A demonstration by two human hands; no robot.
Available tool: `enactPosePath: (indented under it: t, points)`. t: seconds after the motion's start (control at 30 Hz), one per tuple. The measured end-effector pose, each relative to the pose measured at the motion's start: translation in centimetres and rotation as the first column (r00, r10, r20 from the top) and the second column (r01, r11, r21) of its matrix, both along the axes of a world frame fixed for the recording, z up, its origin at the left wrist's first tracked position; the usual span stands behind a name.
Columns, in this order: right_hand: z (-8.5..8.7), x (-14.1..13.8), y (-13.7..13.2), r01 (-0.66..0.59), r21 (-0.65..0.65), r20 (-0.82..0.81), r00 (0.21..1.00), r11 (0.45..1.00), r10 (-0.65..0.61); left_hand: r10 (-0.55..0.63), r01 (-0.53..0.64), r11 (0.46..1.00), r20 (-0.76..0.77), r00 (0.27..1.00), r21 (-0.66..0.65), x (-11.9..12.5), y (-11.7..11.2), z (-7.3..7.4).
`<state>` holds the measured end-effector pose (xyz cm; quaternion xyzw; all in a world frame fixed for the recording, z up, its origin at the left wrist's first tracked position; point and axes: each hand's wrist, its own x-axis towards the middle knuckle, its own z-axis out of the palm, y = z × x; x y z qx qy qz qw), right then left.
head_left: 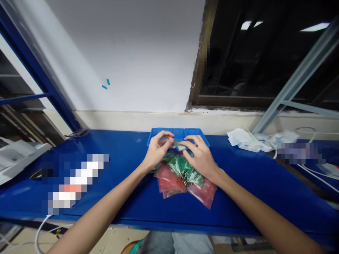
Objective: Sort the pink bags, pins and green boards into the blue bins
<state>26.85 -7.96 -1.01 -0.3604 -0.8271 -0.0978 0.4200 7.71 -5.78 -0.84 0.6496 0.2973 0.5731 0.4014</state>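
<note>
Between my two hands is a small see-through greenish plastic bag (179, 145), raised above a heap of bags. My left hand (155, 152) pinches its left edge between thumb and forefinger. From the other side, the curled fingers of my right hand (200, 156) grip its right part; my right thumb points toward the heap. Below lie green plastic bags (178, 165) with small pale pieces in them. Red see-through bags (172, 181) fan out under these, toward the table's front. Small metal pieces (186, 179) show at the heap's middle, too small to name.
Behind my hands stands a blue divided tray (177, 132) on the blue table (127, 148). White packets (247, 140) and cables lie at the right. A blurred-out white object (82, 178) and papers (18, 158) are on the left. Metal posts rise at both sides.
</note>
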Motion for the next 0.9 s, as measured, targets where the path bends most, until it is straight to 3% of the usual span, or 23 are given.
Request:
enactPosePath:
  t: [0.07,0.13,0.23,0.33,0.43,0.63,0.73,0.9]
  points:
    - [0.2,0.0,0.0,-0.008,-0.054,-0.119,0.993,0.998,0.002,-0.032,0.033,0.998,-0.026,0.999,0.049,-0.1,-0.2,0.0]
    - [0.2,-0.1,0.1,-0.015,-0.171,-0.245,0.969,0.985,-0.028,-0.026,0.048,0.989,-0.15,0.988,0.143,-0.3,-0.4,0.0]
    - [0.2,-0.2,0.2,-0.094,-0.384,-0.438,0.894,0.919,-0.092,0.128,0.044,0.925,-0.418,0.899,0.377,-0.5,-0.7,0.0]
    - [0.2,-0.3,0.2,-0.262,-0.479,-0.57,0.819,0.838,-0.069,0.29,0.063,0.844,-0.553,0.781,0.532,-0.5,-0.9,-0.1]
    - [0.5,-0.6,-0.1,-0.36,-0.498,-0.622,0.782,0.789,-0.036,0.33,0.033,0.84,-0.559,0.76,0.541,-0.4,-0.9,-0.4]
    - [0.6,-1.1,-0.8,-0.462,-0.471,-0.664,0.747,0.752,0.043,0.319,-0.016,0.831,-0.453,0.832,0.556,0.0,-0.6,-1.0]
    - [0.6,-1.1,-1.0,-0.463,-0.509,-0.632,0.773,0.726,0.049,0.324,-0.018,0.833,-0.461,0.826,0.554,0.1,-0.5,-1.2]
    - [0.6,-1.0,-1.2,-0.446,-0.515,-0.593,0.802,0.732,0.071,0.363,-0.022,0.826,-0.501,0.785,0.563,0.1,-0.5,-1.1]
